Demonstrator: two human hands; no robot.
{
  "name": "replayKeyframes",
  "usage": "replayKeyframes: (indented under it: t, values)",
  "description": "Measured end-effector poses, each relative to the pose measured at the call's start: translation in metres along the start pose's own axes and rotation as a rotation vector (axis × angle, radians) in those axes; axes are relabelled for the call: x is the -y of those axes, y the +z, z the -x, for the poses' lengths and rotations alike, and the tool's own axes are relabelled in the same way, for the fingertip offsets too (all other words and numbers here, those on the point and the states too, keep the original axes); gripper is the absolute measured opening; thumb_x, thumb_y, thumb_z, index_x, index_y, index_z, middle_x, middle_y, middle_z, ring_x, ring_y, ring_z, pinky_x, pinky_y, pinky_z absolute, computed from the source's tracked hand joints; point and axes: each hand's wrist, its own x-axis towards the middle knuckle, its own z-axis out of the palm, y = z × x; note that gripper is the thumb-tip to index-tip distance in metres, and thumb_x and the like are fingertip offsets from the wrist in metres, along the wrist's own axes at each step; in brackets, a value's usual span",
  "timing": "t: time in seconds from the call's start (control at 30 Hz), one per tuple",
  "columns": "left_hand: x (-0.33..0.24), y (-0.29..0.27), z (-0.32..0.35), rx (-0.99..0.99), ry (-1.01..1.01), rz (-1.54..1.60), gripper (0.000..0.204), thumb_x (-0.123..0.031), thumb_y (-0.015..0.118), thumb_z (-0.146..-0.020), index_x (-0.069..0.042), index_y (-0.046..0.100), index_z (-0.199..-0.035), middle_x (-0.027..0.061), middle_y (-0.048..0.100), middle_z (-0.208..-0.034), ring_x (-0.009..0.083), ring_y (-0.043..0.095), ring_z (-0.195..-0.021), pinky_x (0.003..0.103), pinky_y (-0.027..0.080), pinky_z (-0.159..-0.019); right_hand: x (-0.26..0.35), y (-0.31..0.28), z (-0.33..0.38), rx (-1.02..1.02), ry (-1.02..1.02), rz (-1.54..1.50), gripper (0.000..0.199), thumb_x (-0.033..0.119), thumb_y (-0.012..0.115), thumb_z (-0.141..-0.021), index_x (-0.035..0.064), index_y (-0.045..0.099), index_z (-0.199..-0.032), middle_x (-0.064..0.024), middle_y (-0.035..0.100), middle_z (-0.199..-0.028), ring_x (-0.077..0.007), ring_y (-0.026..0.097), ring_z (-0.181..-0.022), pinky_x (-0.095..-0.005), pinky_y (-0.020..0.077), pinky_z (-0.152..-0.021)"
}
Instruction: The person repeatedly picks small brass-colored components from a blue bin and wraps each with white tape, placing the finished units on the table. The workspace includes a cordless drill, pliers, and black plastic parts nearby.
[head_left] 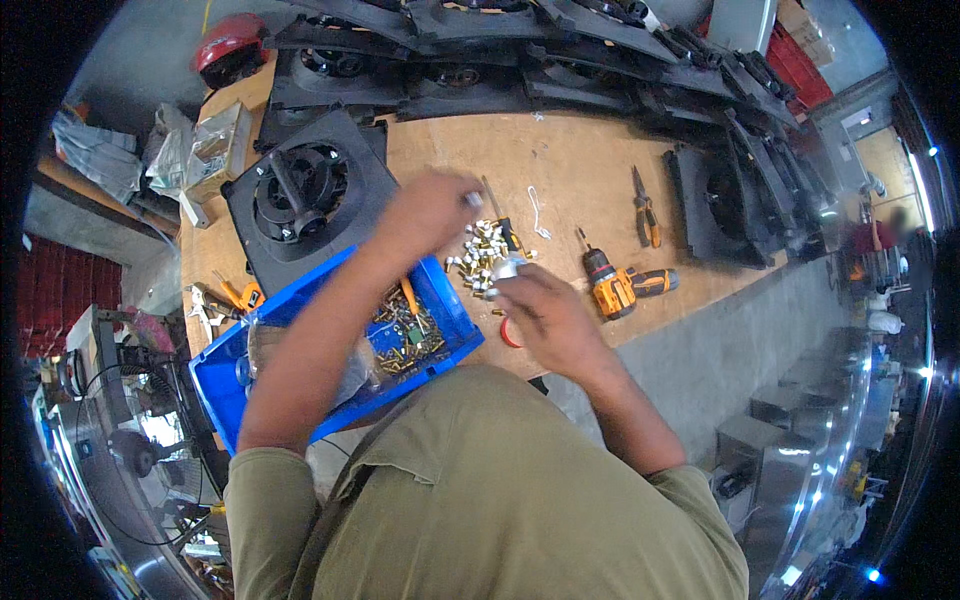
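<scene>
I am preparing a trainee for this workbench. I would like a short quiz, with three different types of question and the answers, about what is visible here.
1. True or false: from this view, the pliers lie beyond the drill.
2. Choose one. The blue bin contains many:
A) red helmets
B) small brass-coloured parts
C) black frames
3. Short answer: which of the worker's hands is nearer the drill?

Key:
1. True.
2. B.
3. The right hand.

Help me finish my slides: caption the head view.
Left hand and right hand flank a heap of small white-and-gold parts, lying between a blue bin and a cordless drill.
</scene>
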Motion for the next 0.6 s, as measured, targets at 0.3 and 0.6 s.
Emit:
replayKeyframes:
  t: [0.3,0.6]
  values:
    - [0.009,0.081,0.046,0.049,0.053,0.210,0.029,-0.023,0.062,-0.082,-0.006,0.070,-0.104,0.0194,0.069,-0.092,0.0368,0.066,-0.093,0.046,0.051,-0.086,-0.075,0.013,0.056,-0.127,0.121,-0.021,0.014,0.007,0.060,-0.091,-0.0009,0.064,-0.101,-0.0186,0.062,-0.092,-0.0348,0.062,-0.086,-0.0384,0.0492,-0.075]
    - [0.031,0.047,0.139,0.842,-0.312,-0.229,0.036,-0.035,0.074,-0.074,-0.003,0.071,-0.091,0.0216,0.069,-0.090,0.0374,0.067,-0.087,0.048,0.053,-0.080,-0.082,0.040,0.047,-0.150,0.104,-0.042,0.015,0.008,0.058,-0.092,-0.0008,0.065,-0.102,-0.0212,0.062,-0.094,-0.0367,0.063,-0.089,-0.0396,0.0500,-0.078]
